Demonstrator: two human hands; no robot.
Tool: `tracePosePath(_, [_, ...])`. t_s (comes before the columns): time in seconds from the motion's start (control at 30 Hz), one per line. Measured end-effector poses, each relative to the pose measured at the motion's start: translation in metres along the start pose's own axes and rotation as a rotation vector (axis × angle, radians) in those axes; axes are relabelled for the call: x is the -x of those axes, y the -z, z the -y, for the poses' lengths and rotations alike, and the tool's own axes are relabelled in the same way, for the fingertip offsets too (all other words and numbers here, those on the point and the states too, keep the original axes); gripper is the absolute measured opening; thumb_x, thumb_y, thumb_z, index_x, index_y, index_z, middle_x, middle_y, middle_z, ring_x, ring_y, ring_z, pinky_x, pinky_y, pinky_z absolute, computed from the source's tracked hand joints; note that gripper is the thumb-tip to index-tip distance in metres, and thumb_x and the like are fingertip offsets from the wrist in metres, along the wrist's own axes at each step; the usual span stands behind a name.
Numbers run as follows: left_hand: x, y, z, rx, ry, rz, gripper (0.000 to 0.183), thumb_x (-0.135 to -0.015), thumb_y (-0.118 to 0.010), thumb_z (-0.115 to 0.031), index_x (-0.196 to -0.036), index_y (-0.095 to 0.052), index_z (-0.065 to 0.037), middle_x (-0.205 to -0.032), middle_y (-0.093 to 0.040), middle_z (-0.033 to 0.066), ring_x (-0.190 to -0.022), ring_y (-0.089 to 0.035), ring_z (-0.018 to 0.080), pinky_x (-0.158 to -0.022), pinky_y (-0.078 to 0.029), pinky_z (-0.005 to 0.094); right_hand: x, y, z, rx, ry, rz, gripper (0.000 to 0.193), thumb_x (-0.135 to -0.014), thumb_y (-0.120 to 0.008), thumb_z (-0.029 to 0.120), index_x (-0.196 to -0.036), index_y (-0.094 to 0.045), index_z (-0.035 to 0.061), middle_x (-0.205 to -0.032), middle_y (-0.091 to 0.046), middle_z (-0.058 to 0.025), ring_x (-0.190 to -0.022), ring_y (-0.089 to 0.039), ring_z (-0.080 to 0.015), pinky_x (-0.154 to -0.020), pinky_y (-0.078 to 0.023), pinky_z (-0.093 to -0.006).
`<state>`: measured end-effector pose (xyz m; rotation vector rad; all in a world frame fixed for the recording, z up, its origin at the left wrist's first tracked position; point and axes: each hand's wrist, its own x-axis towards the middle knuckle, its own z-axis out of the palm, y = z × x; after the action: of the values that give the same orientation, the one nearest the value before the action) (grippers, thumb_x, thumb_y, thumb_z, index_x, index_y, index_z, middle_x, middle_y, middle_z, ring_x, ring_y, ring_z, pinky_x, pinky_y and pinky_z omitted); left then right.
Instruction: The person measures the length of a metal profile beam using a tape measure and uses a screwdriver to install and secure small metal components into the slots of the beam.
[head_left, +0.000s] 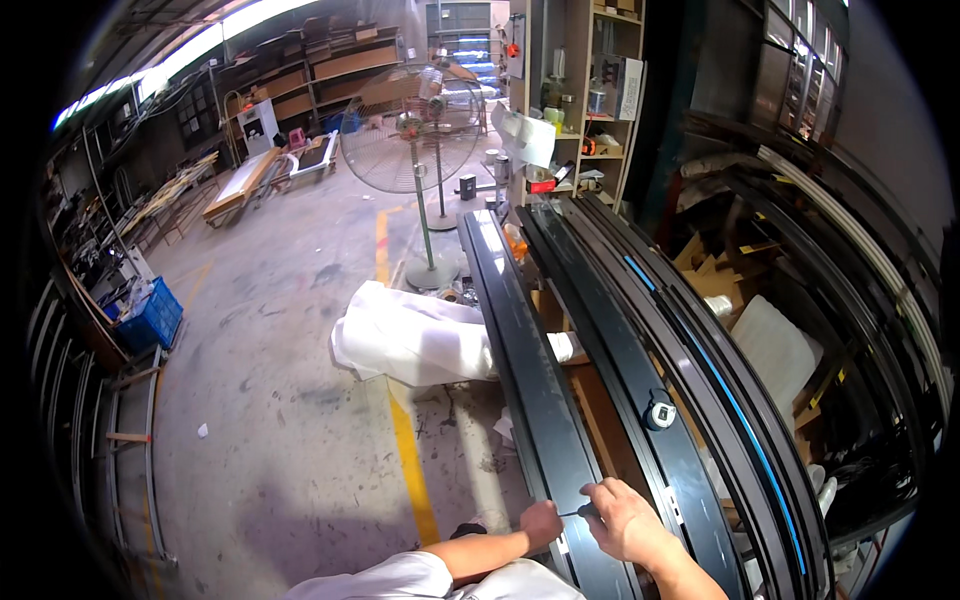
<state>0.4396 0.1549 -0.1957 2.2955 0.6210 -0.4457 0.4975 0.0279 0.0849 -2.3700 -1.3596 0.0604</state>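
Observation:
Low in the head view, my left hand (541, 525) is closed at the left edge of a long dark grey metal profile (530, 400). A thin dark rod spans the gap from it to my right hand (622, 522), whose fingers are pinched round a small dark piece at the rod's right end. What exactly the rod is, I cannot make out. A second dark profile (610, 350) lies parallel on the right, with a round black-and-white tape measure (660, 412) on it. Near my right hand, a small white piece (672, 503) sits on that profile.
More profiles, one with a blue strip (735, 385), lie to the right. A white wrapped bundle (410, 335) rests left of the profiles. Beyond it stands a pedestal fan (432, 270). Shelving (575, 110) rises at the back; a blue crate (152, 318) is at far left.

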Motion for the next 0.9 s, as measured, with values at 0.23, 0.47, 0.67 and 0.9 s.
tracePosePath(0.23, [-0.081,-0.068,0.091,0.028,-0.608,-0.152,0.019,-0.084,-0.070,-0.025,-0.090,-0.075,-0.008,-0.094,-0.073,0.0183,-0.091,-0.070,0.0382,-0.080,-0.054,0.0491,-0.001,-0.012,-0.017,-0.121,0.069,-0.065,0.050,-0.085,-0.075,0.019,-0.128,-0.058,-0.0020,-0.111,-0.065,-0.0186,-0.105,-0.065,-0.0403,-0.088,-0.055,-0.0492])
tracePosePath(0.47, [-0.026,-0.017,-0.069,0.030,-0.752,-0.268,0.022,-0.088,-0.070,-0.030,-0.089,-0.074,-0.008,-0.092,-0.072,0.0167,-0.086,-0.070,0.0357,-0.074,-0.053,0.0496,0.004,-0.023,-0.025,-0.014,-0.035,-0.116,0.039,-0.074,-0.081,0.028,-0.100,-0.064,0.0030,-0.097,-0.071,-0.0187,-0.092,-0.069,-0.0406,-0.077,-0.056,-0.0503])
tracePosePath(0.67, [-0.017,-0.027,-0.085,-0.060,-0.786,-0.197,0.024,-0.089,-0.069,-0.031,-0.087,-0.074,-0.008,-0.090,-0.072,0.0169,-0.084,-0.070,0.0361,-0.073,-0.053,0.0498,0.002,0.006,0.004,0.021,-0.315,0.113,0.045,-0.083,-0.077,0.043,-0.106,-0.063,0.0076,-0.098,-0.073,-0.0169,-0.088,-0.072,-0.0390,-0.073,-0.058,-0.0511])
tracePosePath(0.9, [-0.023,-0.022,-0.092,-0.092,-0.804,-0.183,0.026,-0.089,-0.068,-0.032,-0.085,-0.074,-0.008,-0.087,-0.072,0.0171,-0.082,-0.070,0.0366,-0.072,-0.053,0.0499,-0.012,-0.018,-0.003,0.037,-0.200,-0.021,0.030,-0.084,-0.069,0.028,-0.099,-0.062,0.0026,-0.091,-0.070,-0.0222,-0.091,-0.070,-0.0439,-0.074,-0.056,-0.0542])
